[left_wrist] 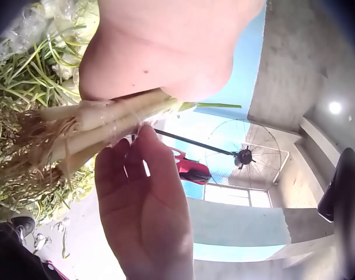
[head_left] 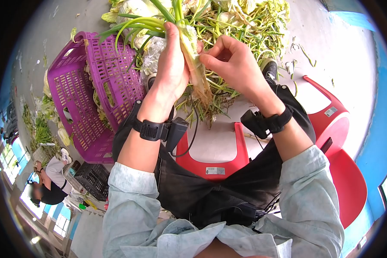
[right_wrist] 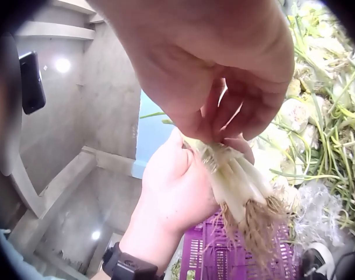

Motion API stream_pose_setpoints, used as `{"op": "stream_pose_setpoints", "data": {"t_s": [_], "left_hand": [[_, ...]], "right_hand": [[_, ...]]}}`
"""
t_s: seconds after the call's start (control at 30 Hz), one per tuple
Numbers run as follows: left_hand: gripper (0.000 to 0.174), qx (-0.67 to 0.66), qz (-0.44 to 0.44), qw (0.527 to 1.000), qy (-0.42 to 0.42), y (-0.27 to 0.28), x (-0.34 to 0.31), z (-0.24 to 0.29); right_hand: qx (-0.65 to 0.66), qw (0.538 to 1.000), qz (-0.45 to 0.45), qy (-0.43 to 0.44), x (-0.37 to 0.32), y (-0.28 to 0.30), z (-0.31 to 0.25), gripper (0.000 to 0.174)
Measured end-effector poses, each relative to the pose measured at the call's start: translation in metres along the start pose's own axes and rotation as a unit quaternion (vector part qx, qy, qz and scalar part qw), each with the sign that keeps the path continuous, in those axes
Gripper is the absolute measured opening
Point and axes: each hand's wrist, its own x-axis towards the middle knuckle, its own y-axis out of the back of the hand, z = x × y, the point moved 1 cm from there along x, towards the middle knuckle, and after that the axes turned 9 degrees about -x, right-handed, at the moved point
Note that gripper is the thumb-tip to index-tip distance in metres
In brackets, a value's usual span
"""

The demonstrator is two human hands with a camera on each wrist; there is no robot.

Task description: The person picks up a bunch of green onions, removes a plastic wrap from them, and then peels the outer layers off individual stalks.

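Note:
A bunch of green onions [head_left: 195, 74] is held up over the pile, its green leaves away from me and its brown roots [right_wrist: 253, 227] hanging toward me. My left hand [head_left: 172, 71] grips the white stalks from the left side, thumb laid along them. Shiny clear film [right_wrist: 215, 153] wraps the stalks. From the right, my right hand [head_left: 236, 64] has thumb and forefinger pinched together at this film, with the other fingers curled. In the left wrist view, the right hand's fingertips [left_wrist: 147, 133] meet the wrapped stalks.
A heap of green onion trimmings and leaves [head_left: 253, 30] covers the floor ahead. To the left stands a purple plastic crate [head_left: 79, 86], beside crumpled clear plastic [head_left: 154, 56]. Red stools [head_left: 331, 124] are at the right and between my legs. Another person [head_left: 51, 185] is farther left near a black crate [head_left: 92, 180].

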Motion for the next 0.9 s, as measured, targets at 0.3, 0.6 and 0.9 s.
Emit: {"op": "stream_pose_setpoints", "data": {"t_s": [0.3, 0.6, 0.9], "left_hand": [[0.060, -0.018, -0.052, 0.998, 0.000, 0.004, 0.001, -0.001], [0.063, -0.147, -0.139, 0.977, 0.068, 0.016, 0.010, -0.001], [0.056, -0.095, -0.131, 0.985, 0.067, 0.008, 0.001, 0.002]], "right_hand": [[0.037, 0.999, -0.024, 0.002, 0.003, -0.005, 0.005, 0.036], [0.062, 0.994, -0.082, 0.022, -0.002, -0.007, 0.003, 0.047], [0.079, 0.988, -0.134, 0.002, -0.004, -0.003, -0.005, 0.034]]}}
